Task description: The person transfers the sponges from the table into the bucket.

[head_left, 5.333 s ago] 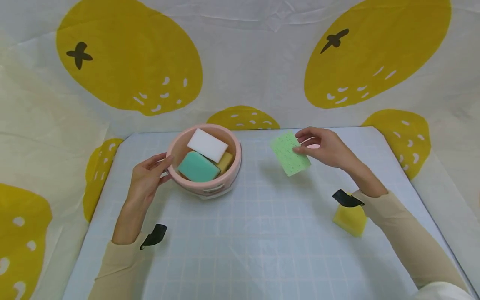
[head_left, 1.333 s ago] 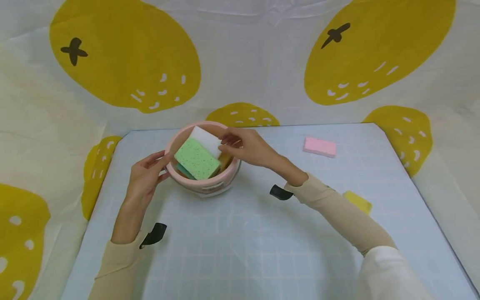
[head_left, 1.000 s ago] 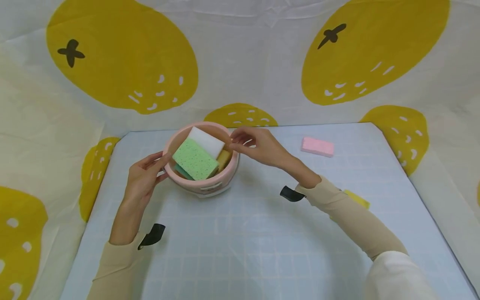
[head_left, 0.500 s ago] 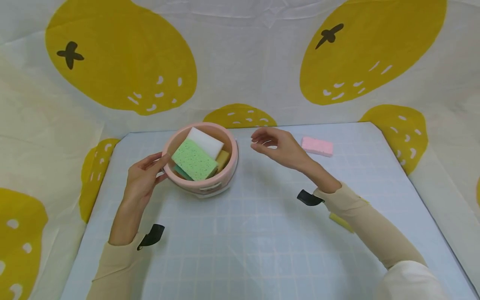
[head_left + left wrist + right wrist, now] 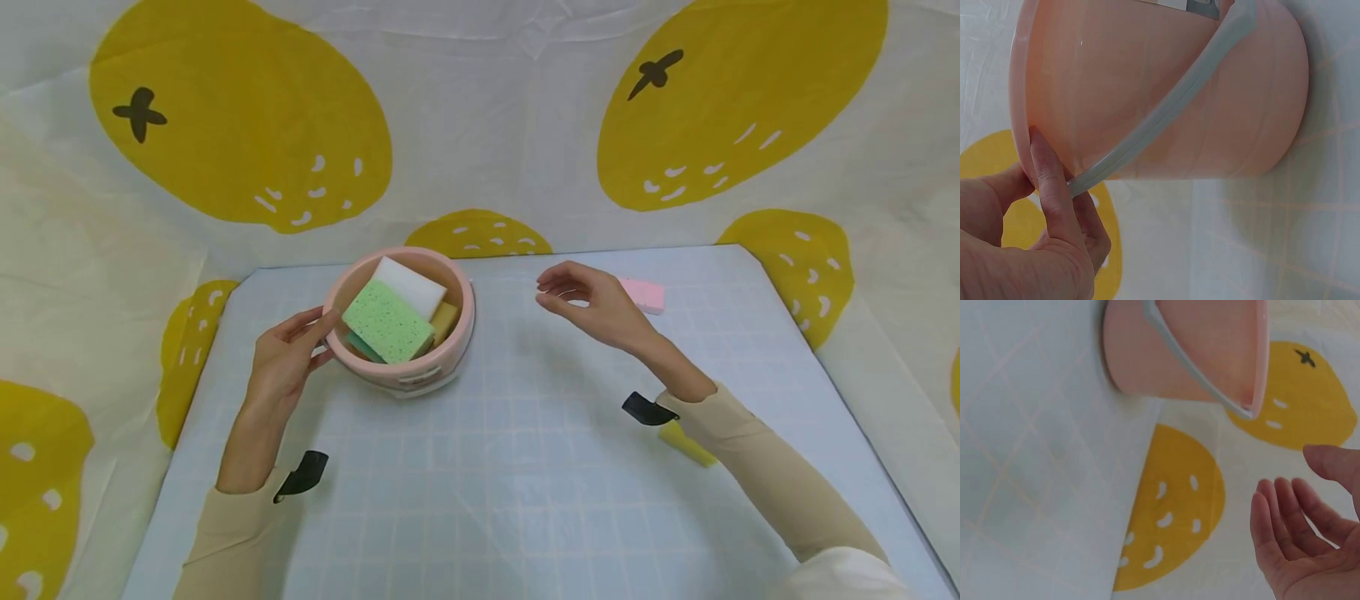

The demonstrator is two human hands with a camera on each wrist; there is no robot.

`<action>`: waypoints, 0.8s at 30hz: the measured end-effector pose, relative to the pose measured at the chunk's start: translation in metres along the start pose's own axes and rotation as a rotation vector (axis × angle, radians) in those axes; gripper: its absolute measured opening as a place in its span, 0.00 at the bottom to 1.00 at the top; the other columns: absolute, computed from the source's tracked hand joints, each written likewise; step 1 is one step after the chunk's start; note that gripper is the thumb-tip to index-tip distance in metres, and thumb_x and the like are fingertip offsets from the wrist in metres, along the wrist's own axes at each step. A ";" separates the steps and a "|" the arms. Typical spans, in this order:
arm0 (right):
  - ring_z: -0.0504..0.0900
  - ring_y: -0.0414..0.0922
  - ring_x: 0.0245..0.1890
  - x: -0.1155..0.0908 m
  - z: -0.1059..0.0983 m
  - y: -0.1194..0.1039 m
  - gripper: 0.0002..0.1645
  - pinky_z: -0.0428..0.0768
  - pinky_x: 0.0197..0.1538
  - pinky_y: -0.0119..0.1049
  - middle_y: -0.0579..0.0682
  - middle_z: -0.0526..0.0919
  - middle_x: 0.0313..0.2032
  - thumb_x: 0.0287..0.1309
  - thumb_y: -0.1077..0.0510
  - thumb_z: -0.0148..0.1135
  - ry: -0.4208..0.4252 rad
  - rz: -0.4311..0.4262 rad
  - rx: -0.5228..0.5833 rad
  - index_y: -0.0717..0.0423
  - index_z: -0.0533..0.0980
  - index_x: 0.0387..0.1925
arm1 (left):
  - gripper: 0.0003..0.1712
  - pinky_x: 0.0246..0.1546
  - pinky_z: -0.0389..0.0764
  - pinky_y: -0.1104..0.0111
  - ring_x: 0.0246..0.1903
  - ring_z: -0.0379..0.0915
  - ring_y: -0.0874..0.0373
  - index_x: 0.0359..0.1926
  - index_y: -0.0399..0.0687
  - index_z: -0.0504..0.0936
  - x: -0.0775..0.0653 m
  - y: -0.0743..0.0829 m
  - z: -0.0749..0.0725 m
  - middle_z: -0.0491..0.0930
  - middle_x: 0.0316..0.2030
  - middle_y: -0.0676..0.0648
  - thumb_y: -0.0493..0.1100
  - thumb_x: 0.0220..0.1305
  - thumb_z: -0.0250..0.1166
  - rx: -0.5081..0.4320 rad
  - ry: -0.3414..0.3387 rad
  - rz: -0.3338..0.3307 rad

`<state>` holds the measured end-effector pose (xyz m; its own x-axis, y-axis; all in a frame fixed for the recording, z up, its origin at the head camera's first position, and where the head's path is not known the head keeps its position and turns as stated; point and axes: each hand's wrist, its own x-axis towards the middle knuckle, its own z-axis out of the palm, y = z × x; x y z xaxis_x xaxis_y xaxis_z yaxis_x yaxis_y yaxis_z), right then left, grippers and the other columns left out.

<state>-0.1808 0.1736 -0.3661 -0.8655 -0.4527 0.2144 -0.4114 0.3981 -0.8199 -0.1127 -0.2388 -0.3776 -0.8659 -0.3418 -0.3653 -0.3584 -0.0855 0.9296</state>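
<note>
A pink bucket (image 5: 450, 350) with a pale grey handle (image 5: 1147, 131) stands at the back left of the table. My left hand (image 5: 283, 360) pinches its rim at the left side, thumb and fingers on either side of the edge in the left wrist view. Inside the bucket, a speckled light green sponge (image 5: 388, 322) lies on top, over a white sponge (image 5: 411, 285), a tan sponge (image 5: 444, 320) and a mostly hidden teal sponge (image 5: 363, 347). My right hand (image 5: 600, 307) hovers right of the bucket with loosely bent fingers and nothing between them.
Behind my right hand a pink sponge (image 5: 647, 295) lies on the table, partly covered. A yellow sponge (image 5: 686, 444) lies partly under my right forearm in the head view. The pale blue gridded table (image 5: 480, 500) meets a fruit-patterned cloth (image 5: 495, 125) at the back.
The light green sponge, earlier in my right hand, now lies in the bucket. My right hand has since drawn away from the bucket to the right. The left hand stays at the rim.
</note>
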 end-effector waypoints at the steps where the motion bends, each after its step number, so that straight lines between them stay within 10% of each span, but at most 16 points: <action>1: 0.83 0.44 0.47 -0.002 -0.001 0.002 0.16 0.81 0.56 0.32 0.50 0.85 0.47 0.67 0.57 0.69 0.002 0.002 0.000 0.59 0.80 0.52 | 0.41 0.38 0.85 0.75 0.42 0.77 0.61 0.67 0.43 0.76 0.000 0.000 0.000 0.81 0.44 0.53 0.57 0.58 0.77 0.001 -0.001 -0.001; 24: 0.82 0.43 0.49 -0.050 -0.034 0.034 0.18 0.76 0.55 0.19 0.56 0.83 0.51 0.67 0.62 0.68 0.070 0.058 -0.058 0.63 0.78 0.56 | 0.42 0.39 0.85 0.76 0.43 0.77 0.60 0.68 0.45 0.76 0.000 -0.001 0.001 0.81 0.47 0.54 0.60 0.58 0.76 0.041 0.018 -0.006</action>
<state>-0.1615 0.2370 -0.3866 -0.9052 -0.3716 0.2060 -0.3743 0.4682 -0.8004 -0.1129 -0.2383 -0.3787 -0.8574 -0.3586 -0.3691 -0.3774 -0.0494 0.9247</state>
